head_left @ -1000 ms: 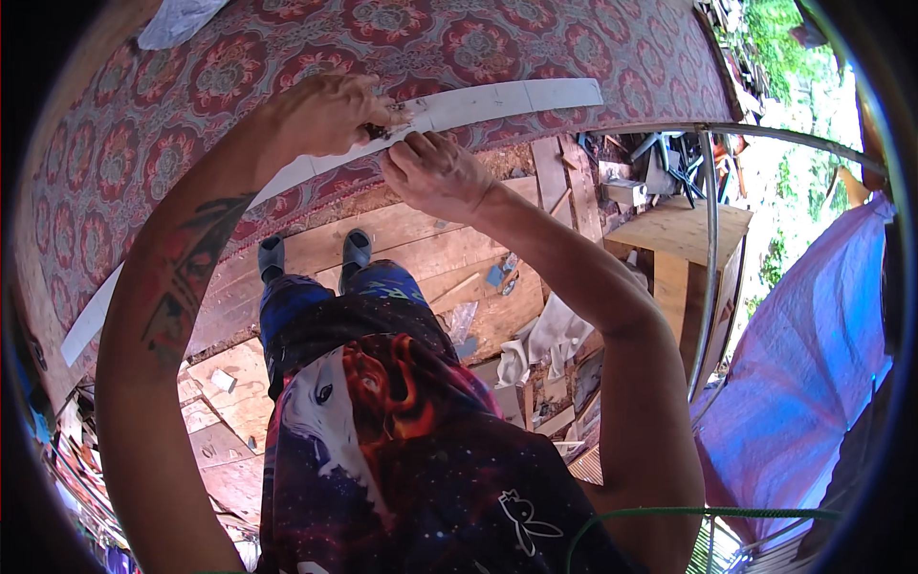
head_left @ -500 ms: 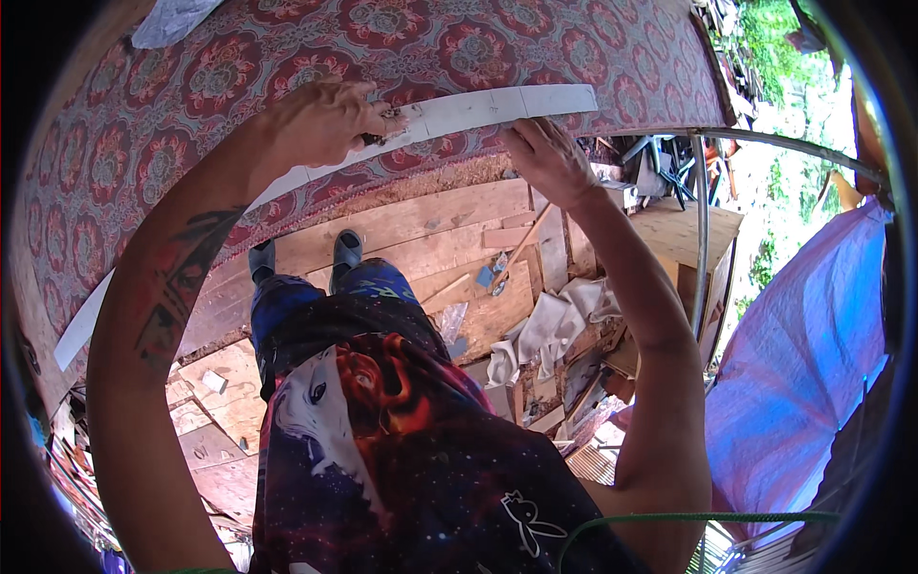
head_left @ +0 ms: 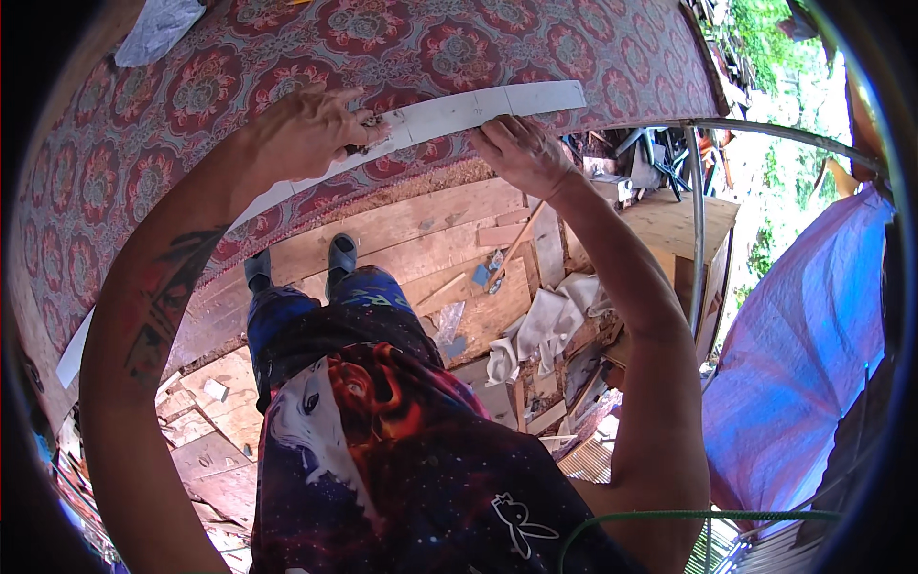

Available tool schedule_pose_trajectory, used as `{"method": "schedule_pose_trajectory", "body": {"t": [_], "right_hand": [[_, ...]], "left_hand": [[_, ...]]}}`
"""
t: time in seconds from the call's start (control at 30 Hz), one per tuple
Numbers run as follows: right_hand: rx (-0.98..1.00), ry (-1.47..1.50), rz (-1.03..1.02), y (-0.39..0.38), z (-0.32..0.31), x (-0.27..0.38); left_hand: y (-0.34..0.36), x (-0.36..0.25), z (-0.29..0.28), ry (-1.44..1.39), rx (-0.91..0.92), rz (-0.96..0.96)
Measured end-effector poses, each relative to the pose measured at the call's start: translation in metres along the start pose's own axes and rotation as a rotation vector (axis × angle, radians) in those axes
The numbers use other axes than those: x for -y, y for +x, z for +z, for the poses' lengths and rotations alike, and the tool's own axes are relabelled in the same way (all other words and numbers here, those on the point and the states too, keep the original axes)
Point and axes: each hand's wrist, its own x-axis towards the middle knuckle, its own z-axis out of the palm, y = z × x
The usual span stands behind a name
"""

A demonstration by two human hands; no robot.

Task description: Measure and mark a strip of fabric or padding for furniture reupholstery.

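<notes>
- The long white strip [head_left: 449,113] is what I have in hand — flat, narrow and pale, with faint cross-lines dividing it into sections.
- It lies along the lower edge of the red patterned cloth [head_left: 287,57] on the bench, running from its squared right end near the top of the view down to the left, where its far end shows again at the lower left.
- My left hand [head_left: 306,129] pinches it near the middle, fingers curled over its top edge.
- My right hand [head_left: 521,153] presses up against its underside — just short of the right end.
</notes>
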Motion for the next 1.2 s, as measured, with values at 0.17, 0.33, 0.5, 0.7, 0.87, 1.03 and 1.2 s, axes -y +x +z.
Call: {"method": "schedule_pose_trajectory", "body": {"t": [0.17, 0.33, 0.5, 0.7, 0.87, 1.03, 1.2], "right_hand": [[0.009, -0.018, -0.019, -0.005, 0.004, 0.005], [-0.064, -0.012, -0.009, -0.006, 0.007, 0.007], [-0.020, -0.002, -0.019, 0.001, -0.002, 0.001], [-0.030, -0.034, -0.029, -0.014, 0.011, -0.007], [0.188, -0.119, 0.047, -0.060, -0.002, -0.044], [0.198, -0.033, 0.515, -0.097, -0.034, -0.053], [-0.247, 0.723, 1.468, -0.103, -0.028, 0.033]], "left_hand": [[-0.002, 0.000, -0.003, -0.009, -0.021, -0.005], [-0.004, -0.004, -0.012, -0.145, -0.078, 0.009], [-0.006, -0.003, -0.015, -0.118, -0.050, 0.023], [-0.004, -0.005, -0.017, -0.096, -0.062, 0.025], [-0.007, -0.005, -0.014, -0.129, -0.023, -0.011], [-0.024, -0.029, -0.009, 0.184, -0.425, -0.069], [-0.136, -0.112, 0.059, -0.545, -0.578, -0.155]]}}
